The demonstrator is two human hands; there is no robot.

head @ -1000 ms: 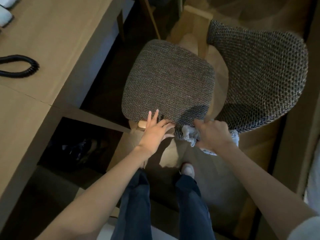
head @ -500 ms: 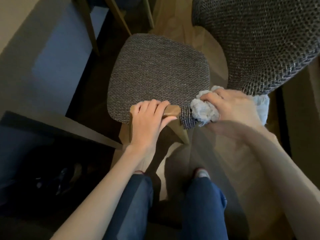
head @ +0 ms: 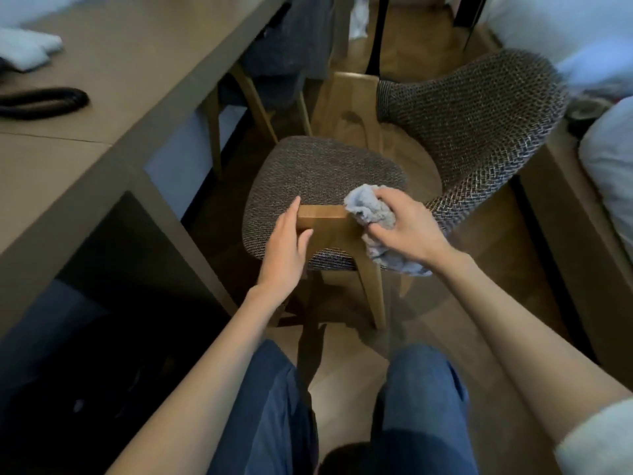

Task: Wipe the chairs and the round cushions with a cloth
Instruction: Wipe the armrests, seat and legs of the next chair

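Observation:
A wooden chair with a grey woven seat cushion (head: 322, 180) and a curved woven backrest (head: 479, 132) stands in front of me. Its near front leg top (head: 323, 217) pokes up at the seat's front edge. My left hand (head: 286, 248) holds that leg top, thumb on its front face. My right hand (head: 406, 228) grips a bunched light-blue cloth (head: 368, 207), pressed against the right side of the leg top and the seat edge. Part of the cloth hangs below my wrist.
A long wooden desk (head: 113, 108) runs along the left, with a black coiled cord (head: 44, 102) and a white folded item (head: 25, 51) on it. Another chair (head: 274, 63) sits tucked under the desk further back. White bedding (head: 606, 173) lies at the right.
The view tilted up and back. My right hand moved the cloth from the seat's front corner up against the leg top. My left hand shifted from covering the leg top to holding its left side.

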